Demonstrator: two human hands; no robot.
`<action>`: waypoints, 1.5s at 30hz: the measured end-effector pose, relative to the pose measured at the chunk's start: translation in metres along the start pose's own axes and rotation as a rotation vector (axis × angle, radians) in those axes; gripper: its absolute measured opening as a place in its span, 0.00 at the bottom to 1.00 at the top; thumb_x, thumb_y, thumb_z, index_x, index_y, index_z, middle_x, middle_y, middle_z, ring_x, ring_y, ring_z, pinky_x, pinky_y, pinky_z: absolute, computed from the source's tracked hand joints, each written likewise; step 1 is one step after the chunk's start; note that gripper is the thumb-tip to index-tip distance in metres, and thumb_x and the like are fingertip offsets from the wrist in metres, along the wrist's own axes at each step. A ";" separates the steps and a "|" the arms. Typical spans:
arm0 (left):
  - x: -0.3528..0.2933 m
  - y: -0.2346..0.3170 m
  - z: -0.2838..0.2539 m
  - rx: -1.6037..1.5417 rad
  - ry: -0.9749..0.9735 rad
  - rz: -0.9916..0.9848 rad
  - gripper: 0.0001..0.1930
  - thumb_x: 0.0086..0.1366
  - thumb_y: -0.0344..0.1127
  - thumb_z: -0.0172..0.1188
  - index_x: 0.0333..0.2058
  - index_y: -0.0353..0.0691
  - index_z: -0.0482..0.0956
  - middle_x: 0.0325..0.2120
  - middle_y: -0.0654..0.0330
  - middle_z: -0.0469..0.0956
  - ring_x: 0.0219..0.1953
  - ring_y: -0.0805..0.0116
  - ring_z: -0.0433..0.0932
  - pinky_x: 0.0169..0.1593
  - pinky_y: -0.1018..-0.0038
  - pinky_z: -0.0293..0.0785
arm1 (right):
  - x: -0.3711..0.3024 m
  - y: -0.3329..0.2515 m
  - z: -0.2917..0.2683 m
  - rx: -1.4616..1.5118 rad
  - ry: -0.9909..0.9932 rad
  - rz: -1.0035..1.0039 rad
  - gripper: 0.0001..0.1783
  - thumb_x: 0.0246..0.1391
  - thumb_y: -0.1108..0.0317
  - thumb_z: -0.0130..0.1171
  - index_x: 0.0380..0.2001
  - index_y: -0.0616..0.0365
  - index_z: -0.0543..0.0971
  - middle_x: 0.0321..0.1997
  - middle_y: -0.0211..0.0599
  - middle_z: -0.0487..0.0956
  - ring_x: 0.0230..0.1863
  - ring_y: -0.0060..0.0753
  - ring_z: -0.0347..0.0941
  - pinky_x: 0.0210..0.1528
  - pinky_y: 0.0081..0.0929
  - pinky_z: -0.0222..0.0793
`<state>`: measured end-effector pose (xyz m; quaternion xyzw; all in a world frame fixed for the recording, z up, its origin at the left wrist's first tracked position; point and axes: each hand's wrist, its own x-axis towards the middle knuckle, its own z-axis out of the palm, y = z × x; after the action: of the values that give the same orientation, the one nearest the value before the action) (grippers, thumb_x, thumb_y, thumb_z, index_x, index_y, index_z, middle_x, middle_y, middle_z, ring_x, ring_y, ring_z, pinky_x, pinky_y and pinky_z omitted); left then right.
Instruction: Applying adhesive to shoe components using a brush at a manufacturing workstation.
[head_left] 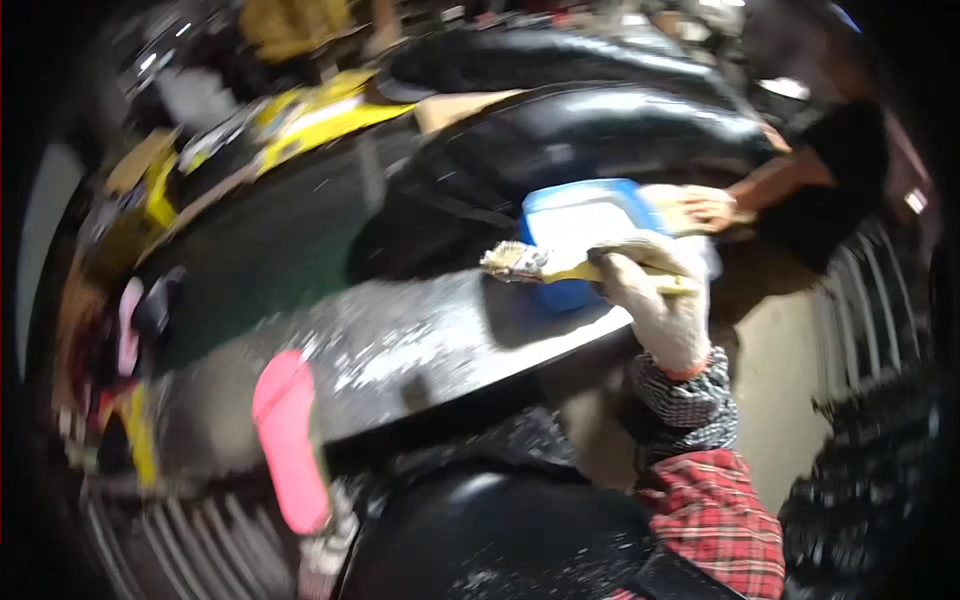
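In my right hand [655,290], which wears a whitish work glove, is a paintbrush [575,268] with a yellowish handle. Its pale, clotted bristles point left, in front of a blue tub [535,215] with white contents. My left hand [328,545], also gloved and partly hidden, grips the lower end of a bright pink shoe insole [285,430]. The insole stands out over the near edge of the white-smeared workbench [225,410].
Large shiny black bundles [590,130] lie across the bench behind the tub. At the right, another person's hand [700,208] reaches to the tub's side. Yellow packaging [320,120] lies along the far left edge. Another pink piece [130,325] sits at the left end.
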<state>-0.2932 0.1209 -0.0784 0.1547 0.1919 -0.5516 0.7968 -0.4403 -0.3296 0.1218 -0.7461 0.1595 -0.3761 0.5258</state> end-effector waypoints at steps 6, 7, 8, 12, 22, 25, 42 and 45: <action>0.032 0.005 0.016 -0.007 -0.067 0.087 0.16 0.69 0.38 0.48 0.53 0.40 0.66 0.35 0.55 0.67 0.33 0.62 0.68 0.23 0.78 0.71 | -0.014 0.022 0.163 -0.091 -0.649 -0.483 0.11 0.53 0.73 0.61 0.40 0.65 0.79 0.31 0.41 0.81 0.31 0.27 0.77 0.36 0.22 0.73; 0.034 0.007 0.015 0.016 -0.073 0.135 0.16 0.69 0.37 0.48 0.53 0.40 0.66 0.36 0.55 0.68 0.33 0.63 0.69 0.24 0.77 0.71 | -0.013 0.026 0.191 0.042 -0.713 -0.169 0.12 0.55 0.70 0.60 0.40 0.65 0.79 0.31 0.39 0.81 0.31 0.24 0.76 0.35 0.20 0.72; 0.033 0.005 0.014 0.033 -0.078 0.182 0.16 0.69 0.37 0.48 0.53 0.40 0.66 0.36 0.55 0.68 0.34 0.63 0.69 0.25 0.77 0.71 | -0.011 0.030 0.217 0.184 -0.712 0.148 0.13 0.57 0.67 0.59 0.40 0.65 0.79 0.31 0.37 0.81 0.31 0.21 0.76 0.34 0.18 0.70; 0.035 0.006 0.007 0.028 -0.112 0.260 0.17 0.69 0.37 0.47 0.53 0.39 0.66 0.38 0.55 0.69 0.36 0.63 0.69 0.29 0.77 0.71 | 0.000 0.084 0.222 0.075 -0.580 -0.001 0.10 0.60 0.70 0.53 0.37 0.67 0.78 0.29 0.32 0.79 0.30 0.17 0.72 0.32 0.15 0.67; 0.021 -0.008 -0.004 -0.019 -0.122 0.253 0.18 0.69 0.36 0.47 0.54 0.36 0.65 0.41 0.54 0.70 0.41 0.65 0.71 0.38 0.75 0.71 | 0.006 -0.006 0.233 -0.032 -0.797 -0.012 0.07 0.54 0.67 0.60 0.31 0.59 0.82 0.24 0.39 0.81 0.28 0.25 0.79 0.30 0.19 0.73; 0.028 -0.005 -0.002 0.039 -0.122 0.294 0.18 0.69 0.35 0.47 0.55 0.35 0.65 0.43 0.54 0.71 0.42 0.65 0.72 0.40 0.75 0.72 | -0.007 -0.003 0.223 0.051 -0.993 -0.428 0.08 0.55 0.64 0.59 0.31 0.56 0.82 0.24 0.37 0.81 0.25 0.29 0.79 0.28 0.22 0.73; 0.037 -0.003 -0.001 0.083 -0.296 0.425 0.24 0.69 0.42 0.47 0.58 0.32 0.64 0.51 0.51 0.73 0.48 0.61 0.76 0.52 0.66 0.74 | -0.023 0.038 0.196 0.225 -1.123 0.367 0.13 0.55 0.69 0.58 0.40 0.67 0.78 0.36 0.39 0.80 0.34 0.25 0.77 0.37 0.21 0.73; 0.037 0.007 0.028 -0.178 0.262 0.315 0.28 0.67 0.55 0.47 0.56 0.38 0.68 0.46 0.52 0.76 0.22 0.62 0.76 0.24 0.68 0.75 | 0.004 0.099 0.194 0.221 -0.620 0.361 0.13 0.58 0.69 0.56 0.43 0.67 0.77 0.37 0.38 0.80 0.34 0.23 0.76 0.37 0.20 0.73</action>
<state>-0.2714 0.0803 -0.0710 0.1821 0.3153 -0.3765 0.8519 -0.2806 -0.2419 0.0019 -0.7232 0.0800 -0.0485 0.6843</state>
